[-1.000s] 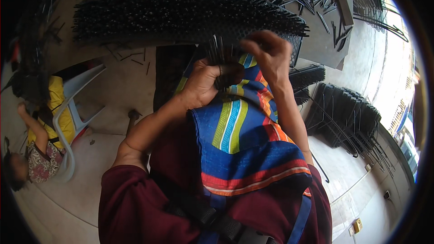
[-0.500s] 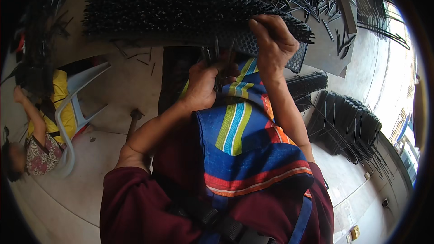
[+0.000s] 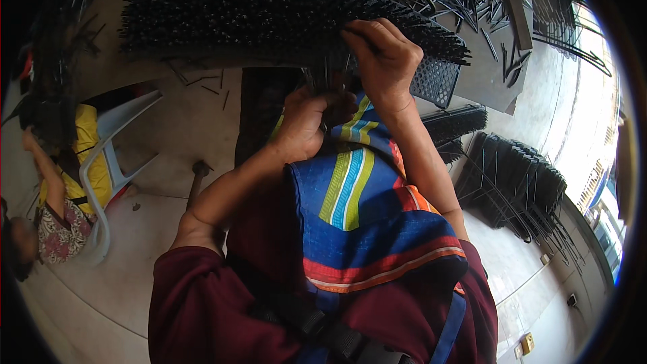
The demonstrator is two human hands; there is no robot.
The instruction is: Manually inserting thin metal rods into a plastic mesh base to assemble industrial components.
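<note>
A long perforated black tray (image 3: 438, 79) lies across the far side, densely filled with short upright black rods (image 3: 229, 20). In front of its edge, my left hand (image 3: 301, 125) is closed around a small bundle of thin dark rods (image 3: 322, 75) whose ends point away from me. My right hand (image 3: 387, 61) is in a pinch over the tray, to the right of the bundle and at the near side of the standing rods. Whatever its fingertips hold is too small or hidden to make out. A striped blue cloth (image 3: 377, 229) covers my lap.
Loose black rods (image 3: 465, 0) are heaped at the far right. Stacked black racks (image 3: 512, 175) with long wires stand on the floor to the right. At left, another person (image 3: 64, 229) sits by a pale plastic chair (image 3: 101, 182). A hammer-like tool (image 3: 199, 172) is beside my left forearm.
My right hand has moved left and slightly down along the tray, nearer to the bundle, still pinched. My left hand stays in place around the rods.
</note>
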